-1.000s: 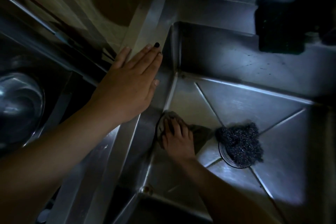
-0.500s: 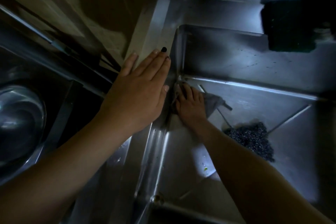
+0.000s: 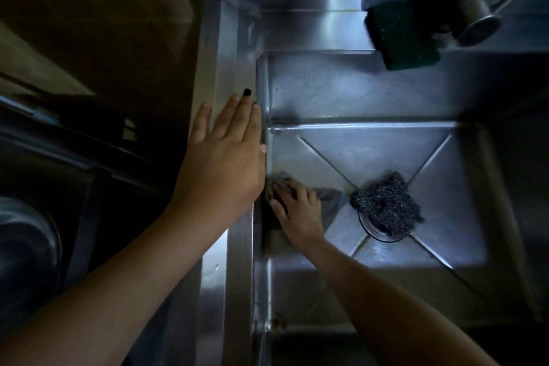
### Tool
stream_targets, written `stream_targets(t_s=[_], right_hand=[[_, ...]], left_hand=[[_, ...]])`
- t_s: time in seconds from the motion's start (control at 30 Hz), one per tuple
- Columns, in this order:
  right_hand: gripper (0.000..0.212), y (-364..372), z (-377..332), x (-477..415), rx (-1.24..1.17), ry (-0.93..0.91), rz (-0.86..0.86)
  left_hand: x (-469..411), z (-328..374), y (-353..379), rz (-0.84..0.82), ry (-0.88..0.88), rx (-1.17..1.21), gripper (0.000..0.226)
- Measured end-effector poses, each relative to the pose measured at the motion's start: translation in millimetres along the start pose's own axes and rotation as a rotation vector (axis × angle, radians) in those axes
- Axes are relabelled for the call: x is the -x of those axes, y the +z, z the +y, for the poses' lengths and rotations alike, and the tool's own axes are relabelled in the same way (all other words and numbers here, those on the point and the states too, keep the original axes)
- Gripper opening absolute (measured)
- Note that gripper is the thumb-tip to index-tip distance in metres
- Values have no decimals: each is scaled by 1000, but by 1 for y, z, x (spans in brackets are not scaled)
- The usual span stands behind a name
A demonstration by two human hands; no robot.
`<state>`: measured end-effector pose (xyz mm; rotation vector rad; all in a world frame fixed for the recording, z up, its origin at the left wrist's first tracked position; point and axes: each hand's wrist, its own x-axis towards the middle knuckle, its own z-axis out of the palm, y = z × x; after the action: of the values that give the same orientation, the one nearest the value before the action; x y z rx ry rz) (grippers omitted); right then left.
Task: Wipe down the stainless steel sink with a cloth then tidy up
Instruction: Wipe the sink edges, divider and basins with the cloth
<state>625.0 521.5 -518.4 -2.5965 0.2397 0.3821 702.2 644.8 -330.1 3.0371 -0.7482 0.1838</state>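
Head view, sink [image 3: 356, 92] holding scourer [image 3: 386, 205] on drain [image 3: 371, 233], right hand [image 3: 300, 212] pressing cloth [image 3: 330, 202]

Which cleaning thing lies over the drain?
The steel wool scourer; the grey cloth lies under the right hand, the green sponge up on the back ledge.

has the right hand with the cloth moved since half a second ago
Yes. The right hand, pressing the grey cloth, has slid along the left wall of the stainless steel sink, from the far-left corner back toward the person.
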Motion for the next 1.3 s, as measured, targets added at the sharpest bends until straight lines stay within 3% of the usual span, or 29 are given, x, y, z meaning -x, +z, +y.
stream_targets(t_s=[0.07, 0.23, 0.37, 0.47, 0.6, 0.73, 0.93, 1.3], right_hand=[[72, -2, -5, 11, -66, 79, 33], [46, 3, -14, -2, 0, 233, 42], [43, 12, -24, -21, 123, 226, 255], [35, 3, -24, -50, 133, 236, 223], [48, -7, -25, -83, 74, 256, 266], [59, -9, -19, -68, 33, 201, 158], [53, 10, -8, -11, 175, 137, 268], [49, -6, -9, -65, 148, 80, 146]], left_hand=[[0, 0, -1, -7, 5, -1, 56], [1, 1, 0, -5, 5, 10, 55], [0, 1, 1, 13, 5, 14, 54], [1, 1, 1, 10, 4, 16, 54], [0, 2, -1, -8, -6, 5, 56], [0, 1, -1, -28, -5, 4, 55], [-1, 2, -2, -44, -8, 5, 56], [0, 2, -1, -38, -7, 15, 55]])
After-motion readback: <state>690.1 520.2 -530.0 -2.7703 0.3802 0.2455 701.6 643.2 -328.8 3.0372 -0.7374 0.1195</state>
